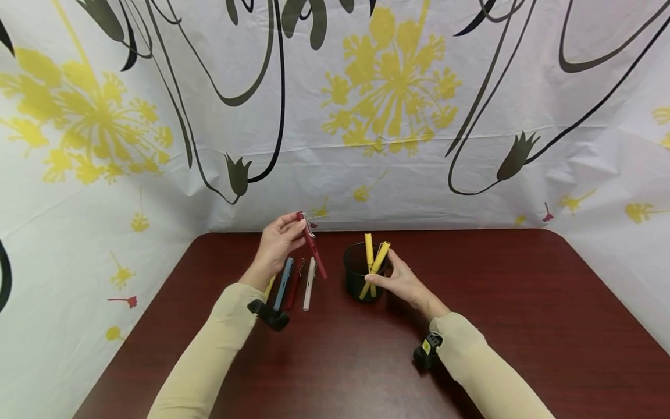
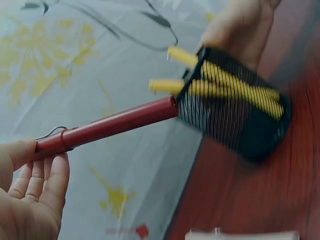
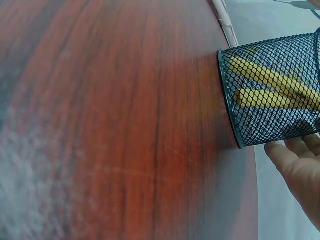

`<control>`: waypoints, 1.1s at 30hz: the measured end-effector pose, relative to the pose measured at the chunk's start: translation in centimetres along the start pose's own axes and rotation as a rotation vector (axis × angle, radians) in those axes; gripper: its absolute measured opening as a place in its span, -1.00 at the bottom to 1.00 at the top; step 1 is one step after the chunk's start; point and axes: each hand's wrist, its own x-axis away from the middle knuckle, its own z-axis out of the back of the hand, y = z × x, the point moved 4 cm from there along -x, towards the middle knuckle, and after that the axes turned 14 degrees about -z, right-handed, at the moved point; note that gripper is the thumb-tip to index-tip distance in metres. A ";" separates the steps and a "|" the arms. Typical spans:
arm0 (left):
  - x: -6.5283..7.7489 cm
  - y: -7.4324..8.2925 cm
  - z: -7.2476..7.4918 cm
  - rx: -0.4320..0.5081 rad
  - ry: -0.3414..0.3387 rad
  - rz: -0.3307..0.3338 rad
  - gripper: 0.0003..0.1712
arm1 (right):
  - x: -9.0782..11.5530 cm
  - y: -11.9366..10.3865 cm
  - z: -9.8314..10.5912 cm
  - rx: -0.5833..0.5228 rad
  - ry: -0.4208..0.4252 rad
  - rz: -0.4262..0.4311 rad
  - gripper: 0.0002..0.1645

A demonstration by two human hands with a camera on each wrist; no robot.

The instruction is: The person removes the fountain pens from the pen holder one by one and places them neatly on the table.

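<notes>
Between thumb and fingers, my left hand [image 1: 277,241] pinches a red pen [image 1: 316,253] near its clip end. In the left wrist view the pen [image 2: 117,125] slants up, its far end overlapping the rim side of a black mesh pen cup [image 2: 225,135]; whether they touch I cannot tell. My right hand [image 1: 402,282] holds the cup [image 1: 352,280] from the right, thumb at the front and fingers partly hidden behind it. Two yellow pens [image 1: 369,250] stand crossed inside, also visible through the mesh cup [image 3: 270,117] in the right wrist view.
Left of the cup, a white pen [image 1: 309,285], a dark red pen [image 1: 295,286], a blue pen [image 1: 284,283] and a yellow pen [image 1: 270,286] lie side by side on the reddish-brown table [image 1: 335,361]. A flower-patterned cloth [image 1: 293,116] hangs behind the table's back edge.
</notes>
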 end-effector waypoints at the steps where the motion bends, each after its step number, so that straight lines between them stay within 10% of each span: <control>1: -0.1 -0.2 0.7 -0.012 0.007 0.014 -0.61 | 0.0 0.0 0.0 -0.005 -0.001 0.002 0.07; 18: -1.0 -2.0 12.1 -0.291 0.023 0.172 -0.40 | 0.0 0.0 0.0 0.009 -0.003 -0.022 0.14; 33: -1.2 -4.6 15.6 -0.657 -0.081 0.203 -0.49 | 0.0 0.0 0.0 0.013 -0.008 -0.047 0.18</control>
